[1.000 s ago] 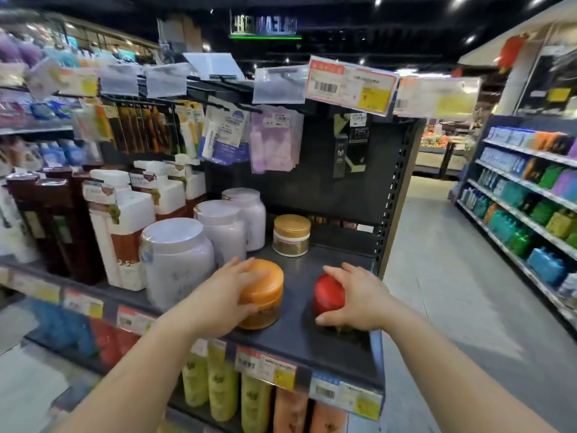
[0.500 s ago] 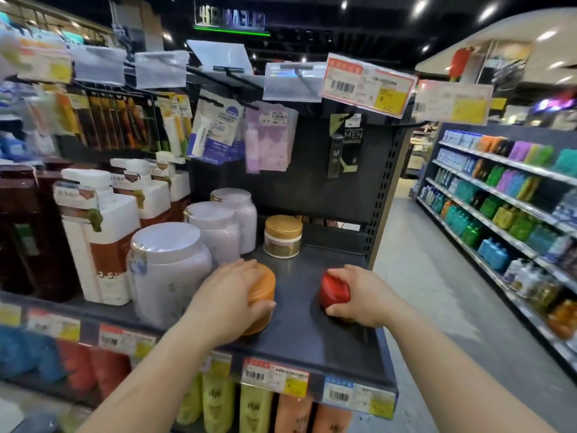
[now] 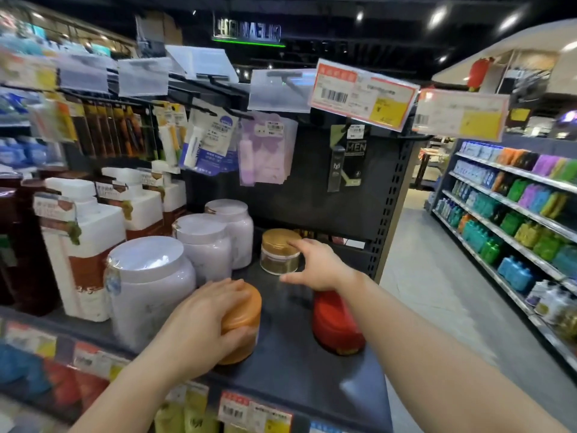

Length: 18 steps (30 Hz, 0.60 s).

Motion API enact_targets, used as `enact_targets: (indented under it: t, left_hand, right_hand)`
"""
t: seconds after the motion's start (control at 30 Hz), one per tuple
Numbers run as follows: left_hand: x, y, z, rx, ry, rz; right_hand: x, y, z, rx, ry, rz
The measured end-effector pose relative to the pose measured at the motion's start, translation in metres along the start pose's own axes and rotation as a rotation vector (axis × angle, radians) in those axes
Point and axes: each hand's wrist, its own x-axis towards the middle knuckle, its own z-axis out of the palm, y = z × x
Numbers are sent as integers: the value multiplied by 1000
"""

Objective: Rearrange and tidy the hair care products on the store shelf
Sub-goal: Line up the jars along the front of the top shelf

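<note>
On the dark shelf (image 3: 290,367) my left hand (image 3: 203,320) grips an orange-lidded jar (image 3: 245,320) near the front, fingers curled over its lid. A red-lidded jar (image 3: 335,326) stands free to its right, under my right forearm. My right hand (image 3: 315,264) reaches to the back, its fingers spread beside a gold-lidded jar (image 3: 279,251), fingertips at the lid's edge and thumb low in front. Three large white jars (image 3: 150,285) line up at the left.
White and brown pump bottles (image 3: 84,242) stand left of the jars. Hanging packets (image 3: 265,148) and price tags (image 3: 362,95) overhang the shelf. Yellow bottles (image 3: 193,414) fill the shelf below. An aisle floor (image 3: 437,276) and a stocked shelf (image 3: 515,220) lie to the right.
My right hand has let go of the red-lidded jar and moved back to the gold-lidded jar. My left hand keeps hold of the orange-lidded jar.
</note>
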Motion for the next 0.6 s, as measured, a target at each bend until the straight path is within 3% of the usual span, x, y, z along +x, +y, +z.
enact_targets:
  t: [0.3,0.6]
  left_hand:
    - [0,2,2,-17,-23,-43]
    - [-2,2,2,7,-29,-74]
  right_hand:
    - [61,13,11,-169,-119,1]
    - [53,9,16,-234,-168,-20]
